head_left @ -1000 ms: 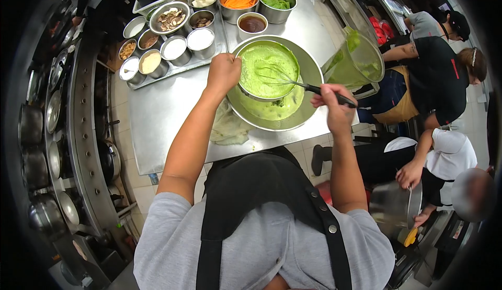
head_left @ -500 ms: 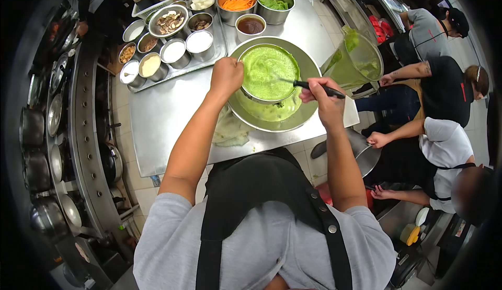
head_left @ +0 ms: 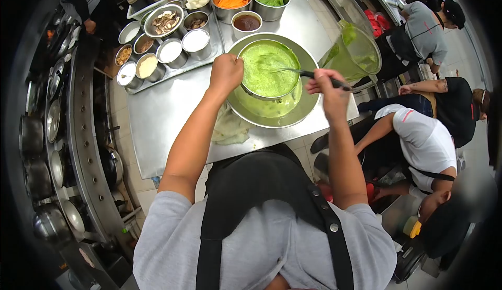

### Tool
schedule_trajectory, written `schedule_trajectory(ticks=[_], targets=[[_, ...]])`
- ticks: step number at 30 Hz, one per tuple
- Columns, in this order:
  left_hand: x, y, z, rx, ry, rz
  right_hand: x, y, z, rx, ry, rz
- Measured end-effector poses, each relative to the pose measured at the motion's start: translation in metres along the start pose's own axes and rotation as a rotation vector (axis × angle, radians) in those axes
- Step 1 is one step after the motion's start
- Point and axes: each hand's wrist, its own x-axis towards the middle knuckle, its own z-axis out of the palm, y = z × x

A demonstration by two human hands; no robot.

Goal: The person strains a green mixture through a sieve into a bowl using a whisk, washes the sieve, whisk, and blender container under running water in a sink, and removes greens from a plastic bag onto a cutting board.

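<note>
My left grip clamps a round metal-rimmed vessel, my right grip a black-handled wire whisk; green liquid already pools in the wide steel bowl below, foamy green purée left above.

The wide bowl is steel, with pale green liquid pooled inside. Over the bowl's far half sits a round vessel of frothy green mix. The whisk, wires in the mix, slants past the bowl's right rim.
</note>
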Motion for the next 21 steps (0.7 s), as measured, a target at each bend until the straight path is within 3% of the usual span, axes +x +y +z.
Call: schedule_trajectory(ticks=[1, 4, 6, 10, 14, 16, 18, 21], targets=[[0.001, 0.000, 0.000, 0.010, 0.004, 0.003, -0.005, 0.003, 0.002, -0.035, -0.087, -0.034], [0.002, -0.004, -0.005, 0.031, 0.014, 0.016, -0.014, -0.007, -0.019, -0.034, 0.005, 0.065], [0.001, -0.006, -0.008, 0.033, 0.003, 0.041, -0.010, -0.009, -0.019, -0.076, 0.155, 0.001], [0.002, 0.004, -0.010, 0.015, -0.053, 0.025, -0.016, -0.004, 0.006, -0.055, -0.048, 0.003], [0.008, -0.018, -0.012, 0.024, -0.024, 0.079, -0.020, -0.007, -0.010, -0.030, 0.147, 0.024], [0.006, -0.012, -0.014, 0.007, -0.051, 0.092, -0.015, 0.002, 0.008, -0.009, 0.171, -0.023], [0.006, -0.011, -0.015, 0.013, -0.082, 0.074, -0.023, 0.003, 0.018, -0.054, 0.026, 0.000], [0.012, -0.018, -0.019, 0.001, -0.091, 0.103, -0.031, -0.007, 0.004, -0.061, 0.178, 0.076]])
